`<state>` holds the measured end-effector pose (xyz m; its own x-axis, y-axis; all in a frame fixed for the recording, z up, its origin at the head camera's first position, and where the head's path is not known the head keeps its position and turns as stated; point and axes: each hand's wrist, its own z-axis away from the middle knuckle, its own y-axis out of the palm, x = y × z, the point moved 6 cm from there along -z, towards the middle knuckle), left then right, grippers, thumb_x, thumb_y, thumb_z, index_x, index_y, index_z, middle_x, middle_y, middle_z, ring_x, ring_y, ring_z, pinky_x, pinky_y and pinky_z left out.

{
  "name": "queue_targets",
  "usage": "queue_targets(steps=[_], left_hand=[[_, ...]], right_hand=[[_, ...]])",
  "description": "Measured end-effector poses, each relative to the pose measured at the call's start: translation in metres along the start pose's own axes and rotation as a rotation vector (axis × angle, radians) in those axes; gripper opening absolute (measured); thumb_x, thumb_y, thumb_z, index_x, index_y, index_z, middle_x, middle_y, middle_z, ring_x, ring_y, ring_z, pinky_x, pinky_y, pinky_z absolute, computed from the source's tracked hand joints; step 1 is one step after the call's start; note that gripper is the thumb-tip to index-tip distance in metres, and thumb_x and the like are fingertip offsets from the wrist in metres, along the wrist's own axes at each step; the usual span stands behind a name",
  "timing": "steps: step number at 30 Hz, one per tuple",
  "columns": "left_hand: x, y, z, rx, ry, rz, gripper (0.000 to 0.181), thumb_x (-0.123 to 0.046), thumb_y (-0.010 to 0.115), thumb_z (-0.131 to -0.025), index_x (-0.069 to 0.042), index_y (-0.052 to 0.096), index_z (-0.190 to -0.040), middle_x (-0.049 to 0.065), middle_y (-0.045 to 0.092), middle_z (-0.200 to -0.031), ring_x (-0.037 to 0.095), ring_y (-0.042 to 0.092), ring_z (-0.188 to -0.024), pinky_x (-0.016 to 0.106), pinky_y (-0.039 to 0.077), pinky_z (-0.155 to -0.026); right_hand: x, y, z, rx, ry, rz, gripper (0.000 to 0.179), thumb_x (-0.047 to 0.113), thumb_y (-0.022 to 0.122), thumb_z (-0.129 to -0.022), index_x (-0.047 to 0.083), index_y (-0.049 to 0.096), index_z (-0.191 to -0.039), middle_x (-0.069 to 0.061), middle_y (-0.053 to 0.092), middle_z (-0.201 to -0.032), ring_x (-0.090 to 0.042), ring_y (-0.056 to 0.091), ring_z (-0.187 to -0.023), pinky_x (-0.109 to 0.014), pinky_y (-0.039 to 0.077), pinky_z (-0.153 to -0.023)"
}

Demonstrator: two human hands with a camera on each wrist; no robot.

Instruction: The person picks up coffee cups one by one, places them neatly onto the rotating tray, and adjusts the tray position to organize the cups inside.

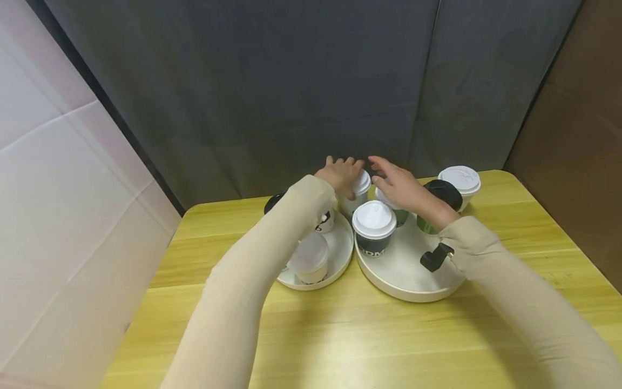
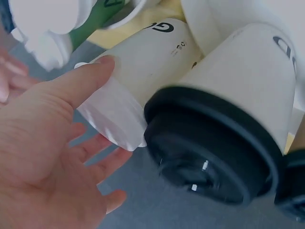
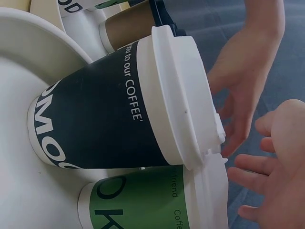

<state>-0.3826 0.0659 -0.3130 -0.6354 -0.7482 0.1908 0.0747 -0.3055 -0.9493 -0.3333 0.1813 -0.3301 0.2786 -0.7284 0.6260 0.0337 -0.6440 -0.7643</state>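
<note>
My left hand (image 1: 340,175) is at the back, around a white paper cup with a white lid (image 1: 361,182). In the left wrist view the thumb lies along the cup's side (image 2: 152,62) near the lid, and the fingers pass behind it. My right hand (image 1: 400,186) hovers beside that cup, with loosely bent fingers and nothing in them. Just under the right hand stands a green cup with a white lid (image 3: 138,200). A dark-sleeved cup with a white lid (image 1: 374,224) stands in front of it on the right tray (image 1: 413,294).
On the left tray (image 1: 347,259) stand white cups, one with a pale lid (image 1: 310,254). A black-lidded cup (image 2: 209,143) is close by the left hand. Another black-lidded cup (image 1: 444,194) and a white-lidded cup (image 1: 460,181) stand right. A grey partition (image 1: 291,97) rises behind.
</note>
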Motion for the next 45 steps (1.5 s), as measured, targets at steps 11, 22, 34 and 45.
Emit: queue_targets(steps=[11, 22, 34, 45], left_hand=[[0.020, -0.037, 0.013, -0.011, 0.000, 0.033, 0.088, -0.042, 0.074, -0.086, -0.012, 0.027, -0.154, 0.011, 0.042, -0.151, 0.033, 0.045, -0.137, 0.057, 0.028, -0.118], [0.026, -0.075, 0.024, -0.048, 0.005, 0.037, 0.087, -0.043, 0.074, -0.085, -0.012, 0.029, -0.154, 0.010, 0.043, -0.152, 0.031, 0.047, -0.136, 0.054, 0.031, -0.117], [0.030, -0.102, 0.036, -0.053, 0.038, 0.148, 0.095, -0.040, 0.076, -0.084, -0.013, 0.022, -0.157, 0.008, 0.041, -0.154, 0.025, 0.046, -0.139, 0.043, 0.037, -0.118], [0.031, -0.115, 0.049, -0.087, 0.096, 0.192, 0.099, -0.042, 0.078, -0.081, -0.015, 0.020, -0.157, 0.011, 0.046, -0.151, 0.023, 0.049, -0.135, 0.037, 0.041, -0.113]], right_hand=[[0.001, -0.003, -0.003, -0.019, -0.013, -0.013, 0.058, 0.018, 0.041, -0.104, 0.002, 0.022, -0.156, -0.025, 0.044, -0.151, -0.040, 0.048, -0.137, -0.052, 0.036, -0.117], [0.002, -0.003, -0.007, 0.006, 0.024, -0.025, 0.062, 0.022, 0.043, -0.103, 0.003, 0.019, -0.157, -0.022, 0.039, -0.156, -0.038, 0.045, -0.140, -0.051, 0.035, -0.118], [0.013, -0.007, -0.004, -0.009, 0.013, -0.141, 0.079, 0.020, 0.060, -0.096, 0.011, 0.015, -0.159, -0.019, 0.034, -0.160, -0.038, 0.045, -0.141, -0.054, 0.038, -0.115], [0.028, -0.010, 0.008, -0.003, 0.009, -0.174, 0.084, 0.010, 0.059, -0.090, 0.011, 0.012, -0.160, -0.018, 0.034, -0.160, -0.035, 0.043, -0.142, -0.052, 0.036, -0.117]])
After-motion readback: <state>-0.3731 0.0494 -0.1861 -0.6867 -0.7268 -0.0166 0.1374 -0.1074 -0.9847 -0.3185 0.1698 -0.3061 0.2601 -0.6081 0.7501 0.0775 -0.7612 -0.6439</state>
